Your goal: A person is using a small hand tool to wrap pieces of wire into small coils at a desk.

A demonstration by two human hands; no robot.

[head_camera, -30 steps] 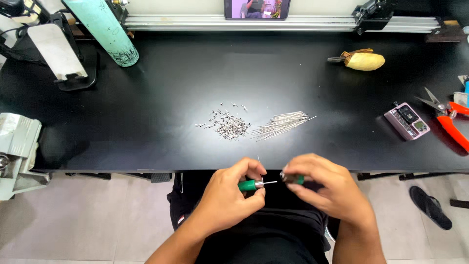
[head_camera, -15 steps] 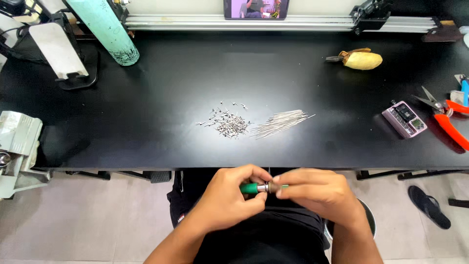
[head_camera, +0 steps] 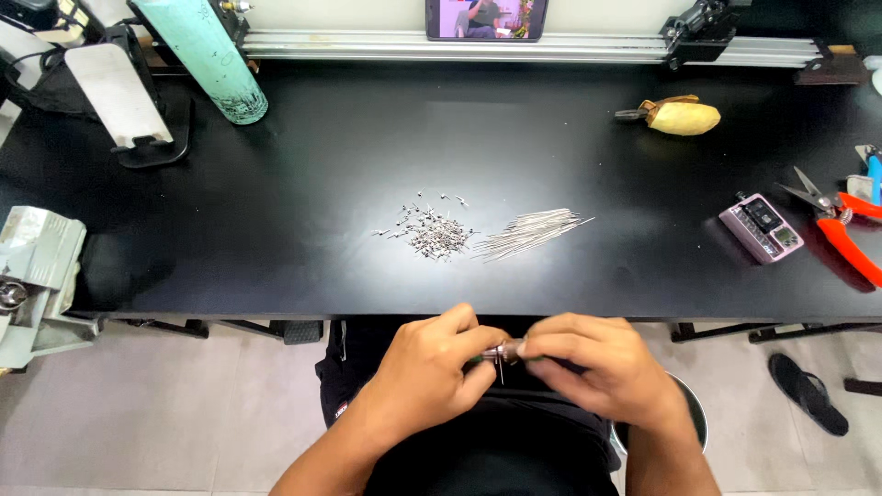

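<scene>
My left hand [head_camera: 430, 370] and my right hand [head_camera: 588, 367] meet in front of the table's near edge, above my lap. Together they grip a small hand tool [head_camera: 504, 352] with a metal tip; its green handle is hidden under the fingers. A thin pin hangs down from the tool between the hands. On the black table [head_camera: 367, 165], a heap of small metal pieces [head_camera: 430, 232] lies beside a bundle of thin metal rods [head_camera: 533, 231].
A teal bottle [head_camera: 207, 55] and a stand [head_camera: 129, 101] are at the back left, a vise [head_camera: 32, 276] at the left edge. A yellow object [head_camera: 682, 117], a small pink meter [head_camera: 761, 226] and red-handled pliers [head_camera: 841, 225] lie on the right. A sandal [head_camera: 808, 393] is on the floor.
My hands have closed together over the tool, hiding its green handle. The right hand slid left along it until the fingers touch the left hand.
</scene>
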